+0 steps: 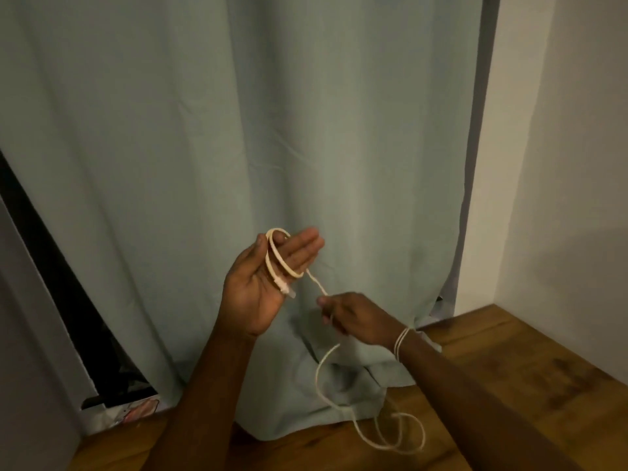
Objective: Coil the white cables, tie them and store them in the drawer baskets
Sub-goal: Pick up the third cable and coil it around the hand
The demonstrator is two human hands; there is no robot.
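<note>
A white cable is partly wound into loops around the straight fingers of my left hand, which is held palm up in mid-air. The cable's plug end lies across that palm, under the thumb side. From the loops the cable runs down to my right hand, which pinches it between thumb and fingers. Below, the loose remainder hangs and curls on the wooden floor. A thin white tie is wrapped around my right wrist. No drawer baskets are in view.
A pale green curtain hangs straight ahead, its hem bunched on the floor. A white wall stands at the right. A dark gap and a white panel are at the left, with a patterned item at their foot.
</note>
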